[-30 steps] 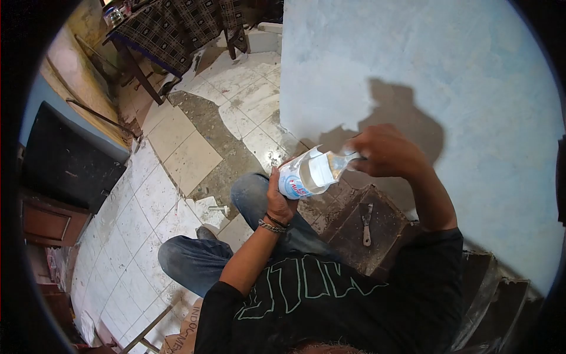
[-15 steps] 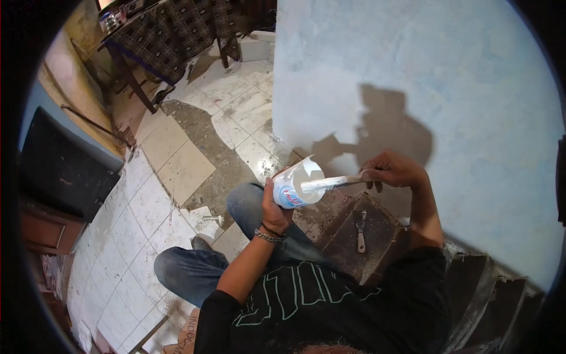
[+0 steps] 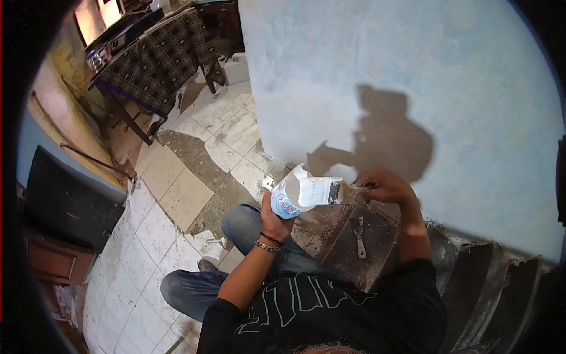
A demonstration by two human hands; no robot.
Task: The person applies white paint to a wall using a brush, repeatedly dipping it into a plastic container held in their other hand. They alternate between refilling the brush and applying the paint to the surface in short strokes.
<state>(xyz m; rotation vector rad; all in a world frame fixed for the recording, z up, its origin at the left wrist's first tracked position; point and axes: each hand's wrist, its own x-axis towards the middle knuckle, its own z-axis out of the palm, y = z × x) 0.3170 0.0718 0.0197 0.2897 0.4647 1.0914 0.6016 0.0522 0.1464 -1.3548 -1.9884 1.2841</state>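
Head view: the left hand wraps a cut white plastic bottle; the right hand pinches a white-coated flat metal scraper across its jagged rim, free air around; handle hidden.

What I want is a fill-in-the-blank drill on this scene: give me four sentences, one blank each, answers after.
1. The left hand grips a cut-open plastic bottle, and its wrist wears a ___.
2. The right hand holds a putty knife whose blade is coated in ___ paste.
3. A second scraper lies untouched on the dark ___ below the hands.
4. The wall bearing the person's shadow is light ___.
Missing words: bracelet; white; step; blue.
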